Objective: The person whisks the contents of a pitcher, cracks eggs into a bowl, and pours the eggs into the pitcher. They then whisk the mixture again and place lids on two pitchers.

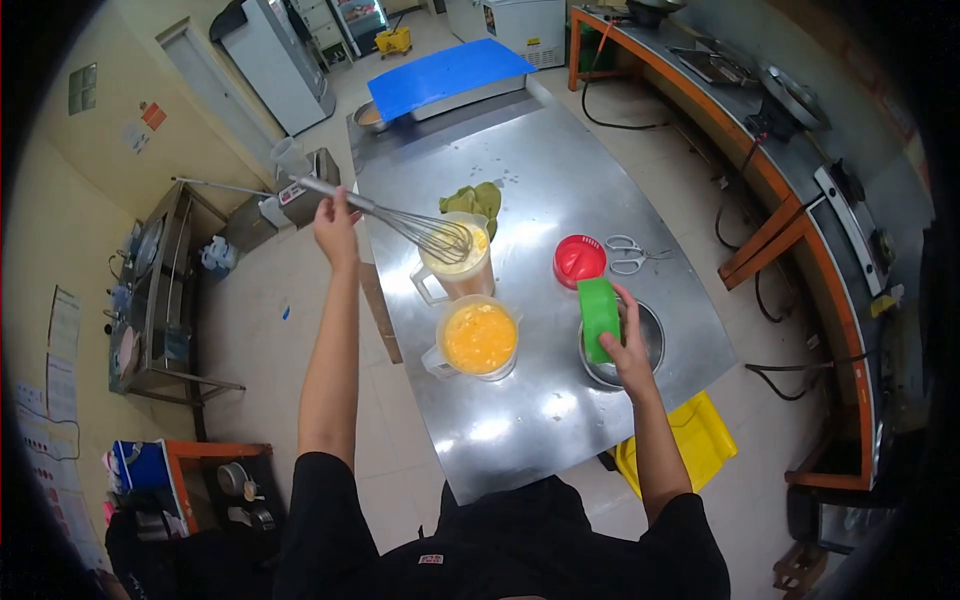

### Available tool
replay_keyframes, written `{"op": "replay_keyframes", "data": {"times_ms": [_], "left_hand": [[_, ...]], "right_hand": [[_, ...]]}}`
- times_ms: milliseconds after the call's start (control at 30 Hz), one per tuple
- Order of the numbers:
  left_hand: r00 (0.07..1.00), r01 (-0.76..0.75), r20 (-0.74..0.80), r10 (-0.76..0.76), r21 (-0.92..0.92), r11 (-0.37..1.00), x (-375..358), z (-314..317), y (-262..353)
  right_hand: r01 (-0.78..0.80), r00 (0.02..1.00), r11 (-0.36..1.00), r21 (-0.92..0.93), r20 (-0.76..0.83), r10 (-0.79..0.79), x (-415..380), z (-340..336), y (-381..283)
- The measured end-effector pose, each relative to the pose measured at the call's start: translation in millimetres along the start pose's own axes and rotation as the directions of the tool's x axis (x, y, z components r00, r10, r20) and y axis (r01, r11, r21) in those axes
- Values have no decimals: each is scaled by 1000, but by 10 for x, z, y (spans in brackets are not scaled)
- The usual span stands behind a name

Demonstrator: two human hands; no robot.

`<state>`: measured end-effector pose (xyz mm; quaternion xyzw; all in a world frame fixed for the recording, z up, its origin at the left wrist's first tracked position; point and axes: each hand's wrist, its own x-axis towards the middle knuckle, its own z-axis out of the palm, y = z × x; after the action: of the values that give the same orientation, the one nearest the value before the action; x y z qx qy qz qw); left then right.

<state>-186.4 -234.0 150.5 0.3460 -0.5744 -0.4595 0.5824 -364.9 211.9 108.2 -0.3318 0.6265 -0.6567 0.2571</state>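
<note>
My left hand [337,235] is closed on the handle of a wire whisk [410,226], which slants down to the right. Its wire end overlaps the mouth of a clear pitcher [472,280] that holds something pale yellow and foamy. Nearer me stands a second pitcher [437,362], filled with orange-yellow liquid like beaten egg [480,337]. In my right hand [630,350] is a bright green rectangular object [599,318], held over a metal bowl [652,340]. A red plastic bowl [579,260] and white-handled scissors [628,254] lie just beyond it.
The steel table [540,425] carries a crumpled green cloth [480,203] behind the pitchers and a blue-covered tray [450,76] at its far end. Something yellow [685,445] sits below the right edge. An orange-framed counter with stoves [850,225] runs along the right.
</note>
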Motion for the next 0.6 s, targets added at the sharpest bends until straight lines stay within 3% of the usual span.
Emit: {"op": "replay_keyframes", "data": {"times_ms": [67, 167, 267, 333, 467, 500, 600], "left_hand": [[995, -80, 60, 82, -28, 996, -210, 160, 54], [958, -224, 208, 198, 109, 968, -519, 279, 206], [899, -218, 427, 98, 241, 946, -696, 298, 286], [827, -325, 549, 122, 290, 900, -675, 306, 133], [761, -400, 643, 84, 363, 841, -649, 293, -261], [724, -321, 689, 17, 315, 893, -602, 281, -359], [793, -332, 600, 105, 282, 900, -640, 222, -403]], "right_hand": [[107, 993, 991, -83, 58, -103, 98, 224, -137], [331, 938, 848, -414, 241, -249, 242, 568, -420], [360, 922, 710, -606, 345, -173, 278, 953, -588], [380, 914, 640, -668, 376, -151, 326, 1178, -559], [438, 893, 454, -776, 431, -127, 448, 1546, -469], [442, 892, 421, -792, 437, -115, 473, 1623, -479], [434, 894, 321, -842, 445, -43, 472, 1793, -556]]}}
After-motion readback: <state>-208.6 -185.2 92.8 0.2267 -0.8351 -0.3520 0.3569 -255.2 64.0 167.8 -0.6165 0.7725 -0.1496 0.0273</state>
